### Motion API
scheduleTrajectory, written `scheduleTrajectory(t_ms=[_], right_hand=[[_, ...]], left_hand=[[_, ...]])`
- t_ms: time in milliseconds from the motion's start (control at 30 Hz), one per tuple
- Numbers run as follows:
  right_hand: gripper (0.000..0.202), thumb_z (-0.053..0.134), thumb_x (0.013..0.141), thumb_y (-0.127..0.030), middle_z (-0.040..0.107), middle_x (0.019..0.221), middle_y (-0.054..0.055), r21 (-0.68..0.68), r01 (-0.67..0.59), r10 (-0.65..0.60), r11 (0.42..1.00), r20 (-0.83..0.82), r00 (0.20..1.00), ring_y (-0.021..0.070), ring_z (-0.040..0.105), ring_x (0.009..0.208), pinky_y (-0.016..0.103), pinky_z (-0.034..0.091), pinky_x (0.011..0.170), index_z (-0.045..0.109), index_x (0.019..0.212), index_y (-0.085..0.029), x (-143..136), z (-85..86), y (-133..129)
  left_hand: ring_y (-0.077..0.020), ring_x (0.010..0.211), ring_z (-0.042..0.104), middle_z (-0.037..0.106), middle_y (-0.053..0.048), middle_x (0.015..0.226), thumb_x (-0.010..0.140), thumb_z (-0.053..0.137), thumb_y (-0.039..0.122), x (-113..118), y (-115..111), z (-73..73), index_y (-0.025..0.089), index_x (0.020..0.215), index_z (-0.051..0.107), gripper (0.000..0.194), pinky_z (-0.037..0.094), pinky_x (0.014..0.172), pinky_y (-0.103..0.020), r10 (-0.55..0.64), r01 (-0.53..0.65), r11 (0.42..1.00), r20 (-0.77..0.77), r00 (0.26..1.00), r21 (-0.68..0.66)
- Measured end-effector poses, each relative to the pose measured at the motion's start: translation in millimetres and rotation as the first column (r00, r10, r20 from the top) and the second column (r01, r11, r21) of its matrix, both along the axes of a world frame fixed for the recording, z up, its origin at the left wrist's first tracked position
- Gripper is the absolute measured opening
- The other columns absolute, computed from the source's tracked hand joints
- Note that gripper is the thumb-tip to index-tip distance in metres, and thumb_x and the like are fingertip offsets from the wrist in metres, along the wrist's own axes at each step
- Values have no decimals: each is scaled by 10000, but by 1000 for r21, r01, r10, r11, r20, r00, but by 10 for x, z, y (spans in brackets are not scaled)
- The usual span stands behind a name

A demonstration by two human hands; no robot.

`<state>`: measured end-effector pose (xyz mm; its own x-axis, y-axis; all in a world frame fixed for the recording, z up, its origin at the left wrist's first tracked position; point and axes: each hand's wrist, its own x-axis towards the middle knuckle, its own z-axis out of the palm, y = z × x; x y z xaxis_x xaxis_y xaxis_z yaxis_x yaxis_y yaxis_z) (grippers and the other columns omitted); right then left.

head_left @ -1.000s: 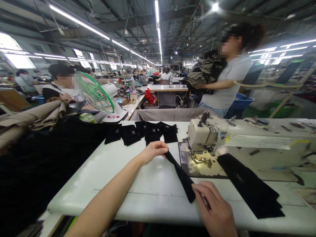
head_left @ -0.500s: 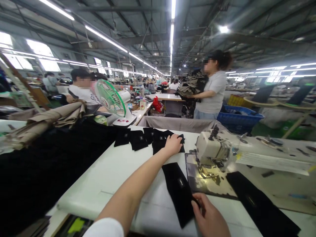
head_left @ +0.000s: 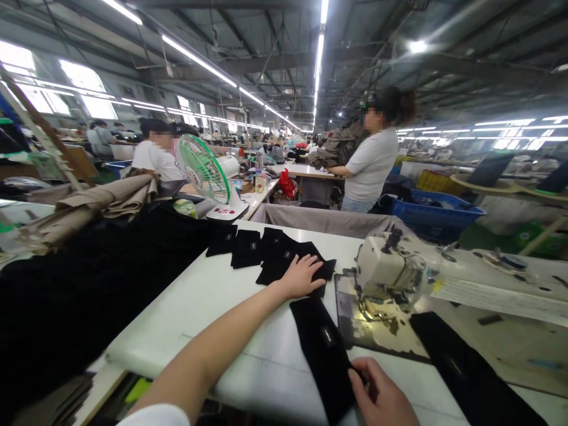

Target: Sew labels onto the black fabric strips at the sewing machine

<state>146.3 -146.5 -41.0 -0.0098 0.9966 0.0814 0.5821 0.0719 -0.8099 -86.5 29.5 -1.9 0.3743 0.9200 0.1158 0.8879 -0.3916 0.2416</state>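
My left hand point(head_left: 304, 276) lies with fingers spread on a group of black fabric pieces point(head_left: 278, 260), several of which carry a small pale label. Nearer to me, a black labelled fabric strip point(head_left: 320, 343) lies lengthwise on the white table point(head_left: 213, 307). Its right edge is pinched between the thumb and fingers of my right hand point(head_left: 382, 391). To the right of that strip stands the sewing machine point(head_left: 386, 272), its needle area lit. Another black strip point(head_left: 465, 367) rests below the machine arm.
A green-rimmed fan point(head_left: 205, 171) stands beyond the table's far left corner. Dark cloth point(head_left: 97, 290) is heaped along the left side. Behind the table, a person point(head_left: 373, 160) holds a bundle of brown fabric point(head_left: 339, 145) near a blue crate point(head_left: 437, 214).
My left hand has slid towards me, its fingers now more spread, and the black pieces beneath it have shifted nearer. My right hand still pinches the strip. The person behind has moved slightly left.
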Motion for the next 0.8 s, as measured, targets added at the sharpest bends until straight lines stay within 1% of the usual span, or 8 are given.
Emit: scheduleTrajectory(t_ms=[100,200,300,400,467,633,700,800], right_hand=[[333,490,864,-550,722,774,-6,-103,-112,110,988,-21,994,193,670,686,272,495,666,678,864,-275,89,70,-128],[336,523,856,-553,738,824,4,-212,-206,200,955,-47,979,202,699,765,260,525,707,698,906,-270,202,110,-225],[352,525,851,-572,737,857,7,-198,-100,97,975,-24,995,206,697,791,263,534,735,698,896,-268,282,140,-261],[375,517,855,-598,725,845,6,-148,-14,12,989,-13,1000,206,687,776,267,534,720,684,887,-264,325,165,-237],[395,512,852,-616,719,841,12,-115,7,-10,993,-22,1000,209,686,782,269,535,717,680,886,-259,352,172,-204],[383,545,828,-606,719,820,18,-86,77,-80,993,-26,996,216,680,755,283,534,719,694,890,-258,475,204,-106],[371,562,808,-593,733,839,25,-88,122,-125,989,-36,991,227,691,787,289,531,721,697,874,-253,523,248,-60],[370,578,771,-580,713,734,30,-114,194,-205,974,-89,975,227,686,684,295,514,621,673,843,-230,522,319,-8]], left_hand=[[-293,1489,319,390,-125,1588,946,550,385,-204,-379,75,199,1443,466,537,193,1225,-561,-115,116,993,53,992,-27],[-262,1300,563,620,-108,1380,890,576,238,-340,-550,219,174,1296,573,412,226,1225,-526,-119,123,992,159,980,-20],[-225,1053,688,740,-58,1126,894,557,204,-391,-458,404,172,1114,679,254,369,1155,-449,-78,87,996,228,971,-29],[-216,965,705,755,-59,1058,938,524,240,-401,-269,596,155,1051,718,240,525,949,-338,-78,93,994,253,964,-50],[-217,922,708,761,-61,1012,958,515,264,-396,-204,700,148,1024,734,256,543,886,-324,-106,121,992,247,963,-47],[-223,1091,668,737,-64,1147,925,569,193,-348,-358,792,176,1042,752,218,479,1030,-350,-233,230,972,214,949,39],[-215,1074,681,748,-61,1122,933,548,175,-321,-448,830,179,1069,745,240,503,1010,-355,-174,143,981,270,947,129],[-209,1018,708,766,-53,1065,955,530,195,-246,-538,986,174,1089,734,245,545,964,-367,-19,-122,953,460,888,276]])
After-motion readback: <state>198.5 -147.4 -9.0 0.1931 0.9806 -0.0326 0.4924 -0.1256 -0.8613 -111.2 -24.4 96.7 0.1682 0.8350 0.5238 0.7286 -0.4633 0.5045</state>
